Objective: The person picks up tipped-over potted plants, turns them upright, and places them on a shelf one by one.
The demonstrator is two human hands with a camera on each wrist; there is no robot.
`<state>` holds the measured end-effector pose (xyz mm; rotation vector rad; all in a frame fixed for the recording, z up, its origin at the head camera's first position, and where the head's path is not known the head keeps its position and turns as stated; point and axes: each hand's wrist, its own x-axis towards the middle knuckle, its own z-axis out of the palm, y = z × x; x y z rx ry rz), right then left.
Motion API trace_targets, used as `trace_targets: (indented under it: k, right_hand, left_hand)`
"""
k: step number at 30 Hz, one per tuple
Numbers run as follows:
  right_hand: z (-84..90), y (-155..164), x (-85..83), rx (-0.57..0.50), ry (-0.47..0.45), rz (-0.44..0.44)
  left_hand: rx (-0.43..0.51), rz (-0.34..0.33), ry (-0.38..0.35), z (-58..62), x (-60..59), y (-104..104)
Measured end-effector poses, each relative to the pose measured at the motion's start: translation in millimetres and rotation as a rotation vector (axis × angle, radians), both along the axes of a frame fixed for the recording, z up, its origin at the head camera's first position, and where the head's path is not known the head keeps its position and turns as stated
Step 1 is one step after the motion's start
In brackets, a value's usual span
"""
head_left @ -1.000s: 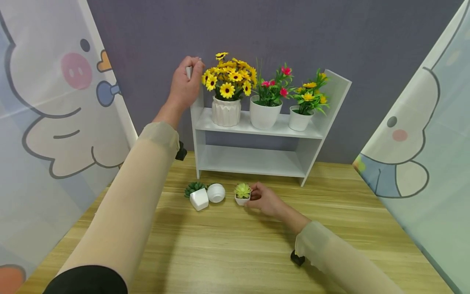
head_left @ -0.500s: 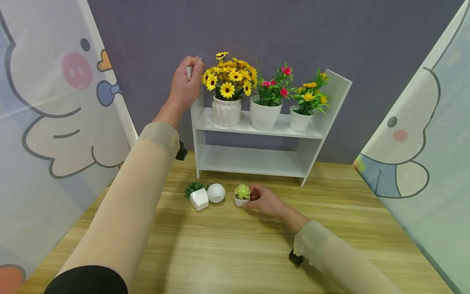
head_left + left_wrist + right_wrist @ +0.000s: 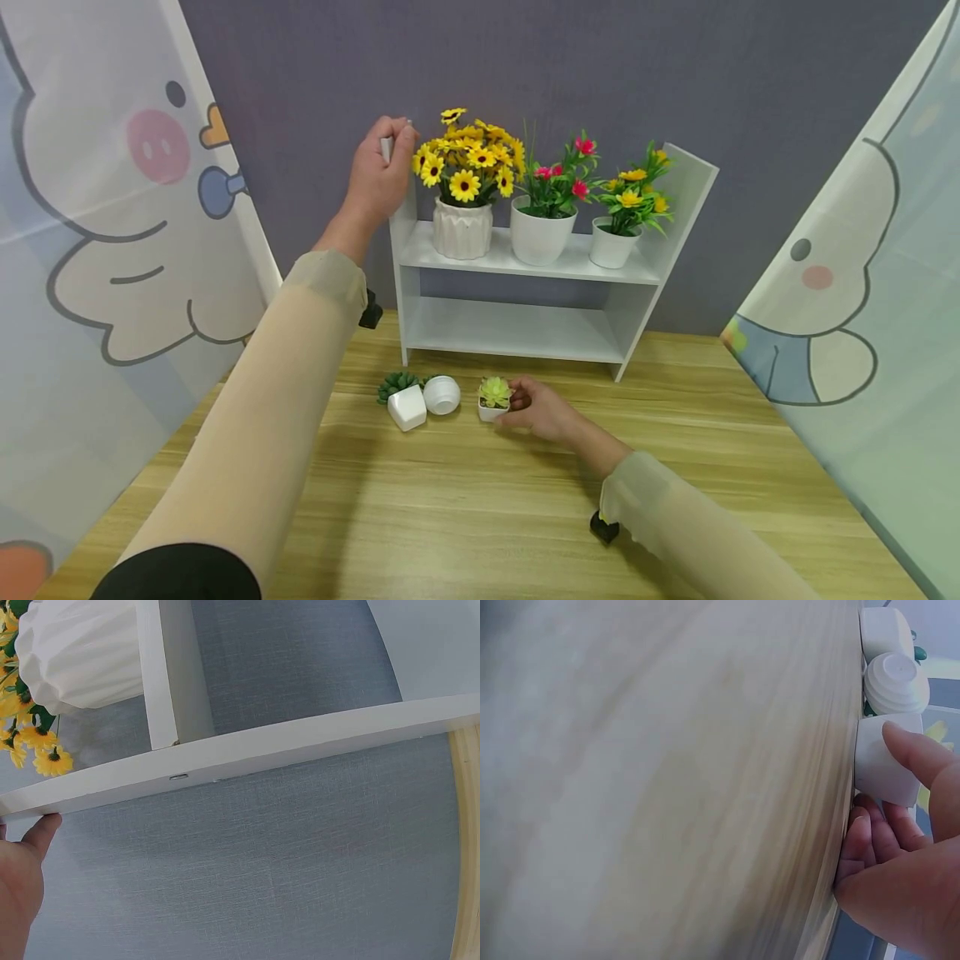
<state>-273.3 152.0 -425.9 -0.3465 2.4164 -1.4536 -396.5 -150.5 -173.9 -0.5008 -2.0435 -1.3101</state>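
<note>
In the head view my left hand [image 3: 378, 171] grips the top of the left side panel of a white two-tier shelf [image 3: 517, 325]; the left wrist view has its thumb [image 3: 43, 834] against that panel. Down on the table, my right hand [image 3: 547, 412] holds a light green succulent in a small white square pot [image 3: 493, 412], upright in front of the shelf. Thumb and fingers lie on either side of the pot [image 3: 885, 761] in the right wrist view. To its left lie a tipped dark green succulent's square pot [image 3: 407, 407] and a tipped round white pot [image 3: 442, 394].
On the upper tier stand yellow daisy-like flowers in a ribbed pot [image 3: 462, 232], red flowers in a white pot [image 3: 542, 237] and yellow flowers in a smaller pot [image 3: 612, 244]. A grey wall [image 3: 562, 67] backs the wooden table [image 3: 450, 517]; cartoon-printed sheets flank it.
The small succulent pot and my right hand have shifted very slightly left and toward the viewer. My left hand stays on the shelf panel.
</note>
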Motion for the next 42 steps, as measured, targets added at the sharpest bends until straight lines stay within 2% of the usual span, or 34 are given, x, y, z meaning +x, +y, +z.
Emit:
trace_targets:
  k: [13, 20, 28, 35, 42]
  right_hand:
    - [3.5, 8.5, 1.0, 0.059, 0.044, 0.042]
    - [5.6, 25.1, 0.5, -0.008, 0.038, 0.046]
    - [7.5, 50.6, 1.3, -0.085, 0.031, -0.032]
    - [16.2, 75.5, 0.4, -0.074, 0.025, -0.114]
    - [19.3, 97.2, -5.1, -0.109, 0.12, -0.174]
  left_hand:
    - [-0.007, 0.005, 0.013, 0.6, 0.1, -0.8]
    - [-0.004, 0.002, 0.002, 1.3, 1.1, -0.3]
    - [-0.009, 0.004, 0.01, -0.2, -0.5, -1.1]
    - [-0.006, 0.008, 0.01, -0.7, -1.1, -0.9]
    - [-0.008, 0.005, 0.008, 0.3, -1.5, -0.3]
